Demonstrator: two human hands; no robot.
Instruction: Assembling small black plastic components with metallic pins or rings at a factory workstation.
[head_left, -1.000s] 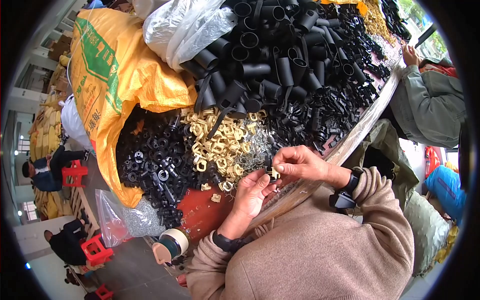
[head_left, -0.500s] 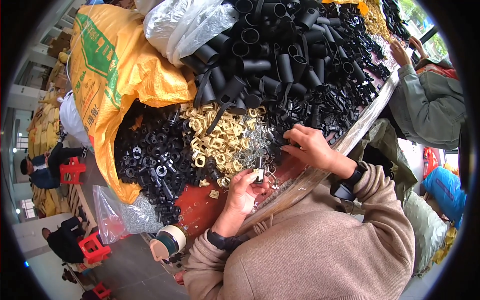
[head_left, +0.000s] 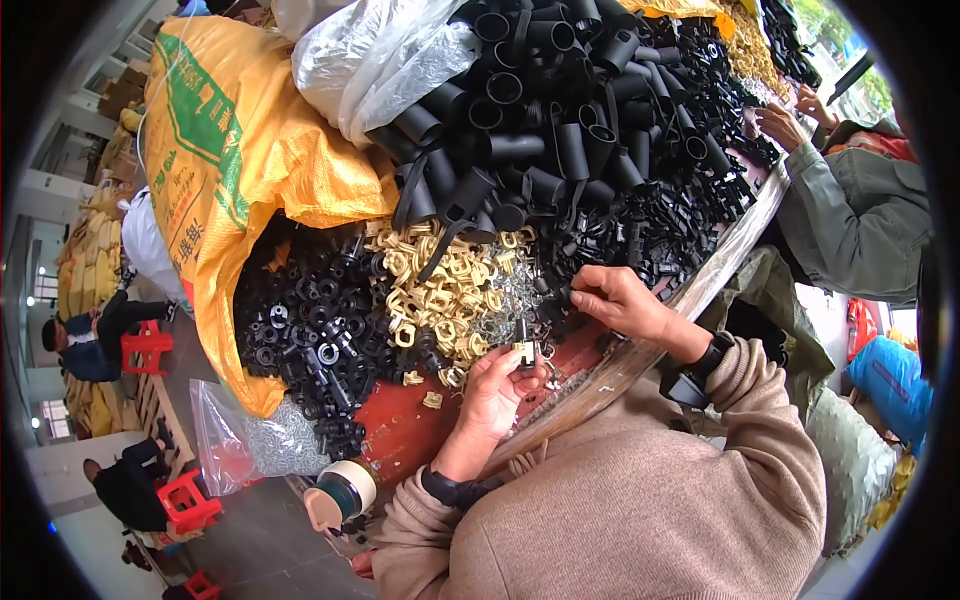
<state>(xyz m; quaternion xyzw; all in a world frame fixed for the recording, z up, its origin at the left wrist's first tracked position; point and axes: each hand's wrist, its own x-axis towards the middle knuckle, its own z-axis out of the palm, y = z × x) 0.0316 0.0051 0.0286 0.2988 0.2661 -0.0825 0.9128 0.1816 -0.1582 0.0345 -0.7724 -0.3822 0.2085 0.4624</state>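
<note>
Right hand (head_left: 625, 305) now sitting apart from left hand (head_left: 490, 392), by black parts (head_left: 655, 235), can't tell if gripping | left hand pinching piece (head_left: 526, 352), probably steadying it | black parts lying close, seemingly for reach

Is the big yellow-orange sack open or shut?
Open: the yellow-orange sack has a gaping mouth, with loose black parts heaped at the opening.

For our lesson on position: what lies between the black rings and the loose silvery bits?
In the head view, cream parts lie heaped between the black rings and loose silvery bits.
</note>
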